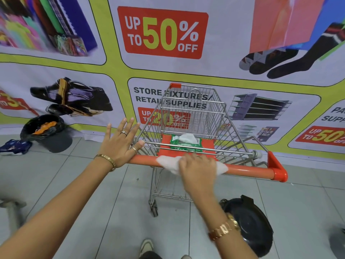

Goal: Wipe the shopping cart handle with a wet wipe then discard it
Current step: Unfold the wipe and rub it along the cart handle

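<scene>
Head view, left to right. Far left, by the floor's edge against the banner: tipped black bin point(46, 134) with a bag liner and orange scraps inside, likely the spot for discarding. Next, left hand point(119, 142), flat and fully spread, fingers fanned, gripping nothing; heel of the palm pressed on the left end of the orange handle point(248, 168), probably to stop the cart point(188, 116) rolling away under the rubbing. At mid-handle, white wet wipe point(169, 163) draped over the bar, spilling out on both sides of the right hand point(197, 169). Right hand curled down over the wipe, pinning it to the bar, fingers closed loosely around it; slightly blurred, consistent with a rubbing stroke. Just beyond the handle, on the red child-seat flap point(209, 146): green wipes pack point(186, 144), a fresh sheet poking from its top, kept within easy reach. Right stretch of the handle bare up to the orange corner cap point(278, 169), apparently still to be covered. Lower right, on the floor tiles below the right wrist: second dark round bin point(248, 225), also a candidate for the used wipe. Wiping under way; discarding not yet done.
</scene>
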`<move>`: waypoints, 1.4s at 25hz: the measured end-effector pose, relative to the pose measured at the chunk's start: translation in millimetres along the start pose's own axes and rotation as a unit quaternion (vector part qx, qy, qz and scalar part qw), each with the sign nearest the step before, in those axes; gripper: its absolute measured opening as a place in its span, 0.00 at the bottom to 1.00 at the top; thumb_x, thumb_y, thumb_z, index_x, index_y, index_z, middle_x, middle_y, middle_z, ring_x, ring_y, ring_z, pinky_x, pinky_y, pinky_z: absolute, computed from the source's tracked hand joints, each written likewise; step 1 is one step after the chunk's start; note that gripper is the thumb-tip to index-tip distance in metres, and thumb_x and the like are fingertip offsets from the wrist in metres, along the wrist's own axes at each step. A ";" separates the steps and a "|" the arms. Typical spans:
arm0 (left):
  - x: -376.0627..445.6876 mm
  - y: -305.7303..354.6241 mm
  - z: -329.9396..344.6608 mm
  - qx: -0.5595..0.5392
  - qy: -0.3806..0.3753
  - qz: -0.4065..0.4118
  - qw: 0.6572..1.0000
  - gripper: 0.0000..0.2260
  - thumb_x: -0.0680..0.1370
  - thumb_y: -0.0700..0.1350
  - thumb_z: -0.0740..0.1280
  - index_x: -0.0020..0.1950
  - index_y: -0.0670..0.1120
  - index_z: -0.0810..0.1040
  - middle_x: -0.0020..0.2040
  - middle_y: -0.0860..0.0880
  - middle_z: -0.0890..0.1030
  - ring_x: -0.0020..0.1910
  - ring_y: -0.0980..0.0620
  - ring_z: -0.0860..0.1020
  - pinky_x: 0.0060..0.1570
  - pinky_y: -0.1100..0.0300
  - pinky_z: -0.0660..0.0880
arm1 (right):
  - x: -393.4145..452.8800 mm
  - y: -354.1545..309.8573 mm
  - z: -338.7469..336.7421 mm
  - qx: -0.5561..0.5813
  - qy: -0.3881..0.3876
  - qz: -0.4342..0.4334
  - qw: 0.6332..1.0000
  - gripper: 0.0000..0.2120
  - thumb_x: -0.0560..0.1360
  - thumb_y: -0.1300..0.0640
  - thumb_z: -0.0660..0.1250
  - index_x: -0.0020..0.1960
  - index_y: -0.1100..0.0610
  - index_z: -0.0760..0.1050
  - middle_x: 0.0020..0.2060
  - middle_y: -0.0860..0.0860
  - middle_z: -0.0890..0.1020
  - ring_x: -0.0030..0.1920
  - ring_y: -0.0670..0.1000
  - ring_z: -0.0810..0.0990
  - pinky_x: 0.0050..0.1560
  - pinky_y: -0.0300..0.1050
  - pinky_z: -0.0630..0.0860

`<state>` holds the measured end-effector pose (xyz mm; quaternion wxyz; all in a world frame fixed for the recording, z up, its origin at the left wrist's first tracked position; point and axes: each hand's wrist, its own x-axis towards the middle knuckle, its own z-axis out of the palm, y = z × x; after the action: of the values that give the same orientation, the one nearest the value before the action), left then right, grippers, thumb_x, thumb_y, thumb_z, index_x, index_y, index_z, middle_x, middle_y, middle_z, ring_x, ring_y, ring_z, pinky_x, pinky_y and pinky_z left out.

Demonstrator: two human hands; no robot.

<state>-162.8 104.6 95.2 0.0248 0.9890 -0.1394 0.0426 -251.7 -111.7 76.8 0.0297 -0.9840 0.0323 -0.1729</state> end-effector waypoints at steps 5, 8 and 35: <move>-0.4 4.7 -0.3 -0.030 -0.006 -0.007 1.000 0.52 0.57 0.73 0.21 0.75 0.50 0.47 0.77 0.49 0.47 0.76 0.50 0.44 0.72 0.42 0.39 | -1.4 53.0 -8.4 0.025 0.007 0.159 0.987 0.20 0.69 0.52 0.50 0.32 0.57 0.78 0.30 0.56 0.82 0.37 0.57 0.75 0.48 0.53 0.69; 1.0 5.4 0.3 -0.029 0.001 -0.004 1.000 0.52 0.58 0.73 0.21 0.75 0.50 0.48 0.77 0.48 0.49 0.76 0.50 0.45 0.72 0.42 0.39 | 9.6 -3.2 -6.8 0.040 -0.008 0.139 0.989 0.21 0.70 0.46 0.52 0.36 0.54 0.81 0.33 0.54 0.84 0.40 0.58 0.77 0.50 0.54 0.68; -0.8 4.1 -2.8 -0.079 -0.023 -0.009 0.997 0.51 0.59 0.73 0.22 0.75 0.50 0.49 0.77 0.49 0.51 0.76 0.50 0.43 0.73 0.42 0.40 | 10.3 49.4 -17.1 0.094 -0.055 0.114 0.987 0.27 0.69 0.41 0.42 0.43 0.51 0.77 0.31 0.51 0.80 0.38 0.53 0.75 0.46 0.48 0.63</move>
<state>-164.9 101.1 98.0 0.1001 0.9859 -0.1335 0.0088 -250.5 -162.5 92.9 0.1436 -0.9746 0.1264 -0.1165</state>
